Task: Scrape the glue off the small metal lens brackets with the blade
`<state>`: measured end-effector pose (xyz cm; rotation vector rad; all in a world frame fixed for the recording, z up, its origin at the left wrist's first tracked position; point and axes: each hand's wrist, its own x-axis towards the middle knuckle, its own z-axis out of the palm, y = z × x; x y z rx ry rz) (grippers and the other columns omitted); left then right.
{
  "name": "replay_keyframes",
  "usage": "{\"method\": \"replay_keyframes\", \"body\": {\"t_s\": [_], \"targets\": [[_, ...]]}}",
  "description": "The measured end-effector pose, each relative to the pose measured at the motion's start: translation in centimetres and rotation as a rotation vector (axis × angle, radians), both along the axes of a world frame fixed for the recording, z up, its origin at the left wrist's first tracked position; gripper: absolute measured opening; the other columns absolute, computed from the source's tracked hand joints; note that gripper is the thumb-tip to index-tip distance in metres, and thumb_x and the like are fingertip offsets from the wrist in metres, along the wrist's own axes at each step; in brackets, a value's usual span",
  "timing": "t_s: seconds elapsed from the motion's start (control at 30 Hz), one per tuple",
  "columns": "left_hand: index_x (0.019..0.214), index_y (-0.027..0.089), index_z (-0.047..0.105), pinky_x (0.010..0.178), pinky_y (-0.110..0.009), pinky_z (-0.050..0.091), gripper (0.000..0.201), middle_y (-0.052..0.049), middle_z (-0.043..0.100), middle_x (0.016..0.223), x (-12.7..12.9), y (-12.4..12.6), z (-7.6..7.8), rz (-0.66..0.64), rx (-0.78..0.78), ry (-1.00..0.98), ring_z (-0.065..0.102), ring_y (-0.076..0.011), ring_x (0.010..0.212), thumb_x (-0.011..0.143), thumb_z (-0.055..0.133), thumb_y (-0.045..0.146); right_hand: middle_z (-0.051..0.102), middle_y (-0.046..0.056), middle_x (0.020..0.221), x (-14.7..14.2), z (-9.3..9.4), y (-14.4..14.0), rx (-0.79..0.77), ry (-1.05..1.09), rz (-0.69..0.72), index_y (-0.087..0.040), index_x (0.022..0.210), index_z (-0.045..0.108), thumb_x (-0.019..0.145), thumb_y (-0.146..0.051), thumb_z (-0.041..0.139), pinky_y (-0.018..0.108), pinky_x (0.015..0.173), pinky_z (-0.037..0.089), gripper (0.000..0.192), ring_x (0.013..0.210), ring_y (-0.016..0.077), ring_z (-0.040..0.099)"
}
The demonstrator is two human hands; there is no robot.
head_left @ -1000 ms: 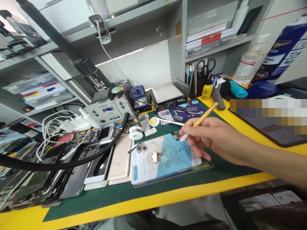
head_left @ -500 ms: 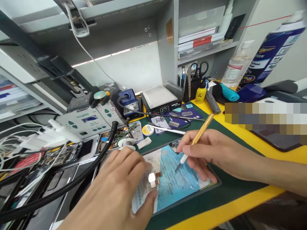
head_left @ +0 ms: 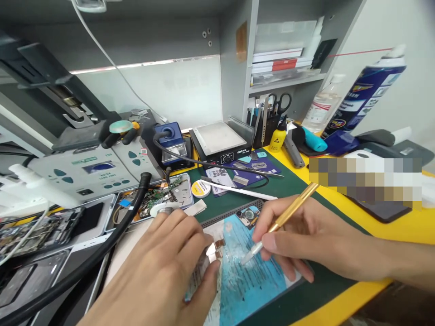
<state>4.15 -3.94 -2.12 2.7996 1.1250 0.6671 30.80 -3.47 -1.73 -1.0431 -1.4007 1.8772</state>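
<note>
My right hand [head_left: 299, 233] grips a craft knife [head_left: 292, 210] with a gold handle, in a pen-like hold. The knife's blade points down and left, close to the scratched blue and white work sheet [head_left: 251, 294]. Between thumb and fingertips, my left hand [head_left: 170, 267] holds a small shiny silver piece with copper-brown tabs [head_left: 213, 251] at the sheet's left part. Its far side is hidden by my fingers. The silver piece and the blade tip are a short way apart.
Behind the sheet lie a white stylus-like tool [head_left: 241, 188] and a round yellow-white tin [head_left: 200, 188]. A hot plate [head_left: 220, 140] stands farther back. A thick black hose [head_left: 112, 244] crosses the left side, near a tray of circuit boards [head_left: 163, 194]. Bottles and a spray can [head_left: 365, 97] stand right.
The view has shifted. The knife blade has moved down and left over the sheet, nearer to the silver piece. My left hand still holds that piece, which is now tilted differently.
</note>
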Motion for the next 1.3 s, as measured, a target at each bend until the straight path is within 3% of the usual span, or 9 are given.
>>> {"method": "replay_keyframes", "body": {"t_s": [0.2,0.33,0.43,0.63,1.1,1.3], "targets": [[0.105,0.022,0.068,0.085,-0.041,0.045,0.014,-0.003,0.065,0.094,0.3,-0.7,0.0,-0.011,0.069,-0.113,0.055,-0.0225,0.091,0.092,0.065,0.019,0.072,0.002,0.080,-0.3,0.0,0.1,-0.018,0.033,-0.024,-0.015,0.094,0.068,0.087,-0.038,0.085,0.012,0.040,0.047,0.029,0.050,0.0078,0.063],[0.098,0.023,0.069,0.078,-0.041,0.041,0.004,0.000,0.068,0.088,1.3,-1.1,0.5,-0.040,0.120,-0.099,0.055,-0.0212,0.085,0.094,0.067,0.022,0.078,0.004,0.084,-0.6,0.0,-0.1,-0.011,0.096,-0.036,-0.016,0.098,0.071,0.090,-0.034,0.083,0.011,0.044,0.049,0.023,0.052,0.0069,0.066],[0.089,0.022,0.067,0.073,-0.042,0.036,0.014,0.001,0.067,0.082,1.6,-1.0,0.5,-0.033,0.177,-0.096,0.053,-0.0208,0.079,0.096,0.061,0.013,0.080,0.006,0.087,-0.7,0.1,-0.1,-0.011,0.158,-0.057,-0.016,0.102,0.075,0.092,-0.033,0.081,0.012,0.044,0.049,0.021,0.051,0.0083,0.069],[0.101,0.020,0.066,0.075,-0.039,0.036,0.014,-0.001,0.065,0.087,1.1,-0.9,0.4,-0.025,0.197,-0.192,0.048,-0.0202,0.084,0.096,0.065,0.007,0.079,0.005,0.088,-0.8,0.1,0.4,0.040,0.227,-0.100,-0.017,0.103,0.079,0.090,-0.027,0.083,0.014,0.041,0.051,0.016,0.052,0.0108,0.071],[0.098,0.023,0.066,0.075,-0.039,0.037,0.017,0.003,0.067,0.083,1.7,-1.1,0.1,0.004,0.171,-0.271,0.052,-0.0177,0.081,0.094,0.065,0.006,0.076,0.005,0.075,-1.5,-0.1,0.2,0.013,0.100,-0.192,-0.012,0.087,0.077,0.078,-0.039,0.091,0.016,0.036,0.046,0.031,0.044,0.0120,0.065],[0.100,0.022,0.066,0.077,-0.039,0.040,0.020,-0.001,0.063,0.089,1.4,-1.4,0.4,0.016,0.105,-0.365,0.053,-0.0182,0.086,0.095,0.063,0.003,0.076,0.003,0.071,0.3,1.2,1.4,0.235,0.159,-0.229,-0.019,0.102,0.078,0.085,-0.044,0.085,0.019,0.040,0.050,0.031,0.048,0.0136,0.067]]}}
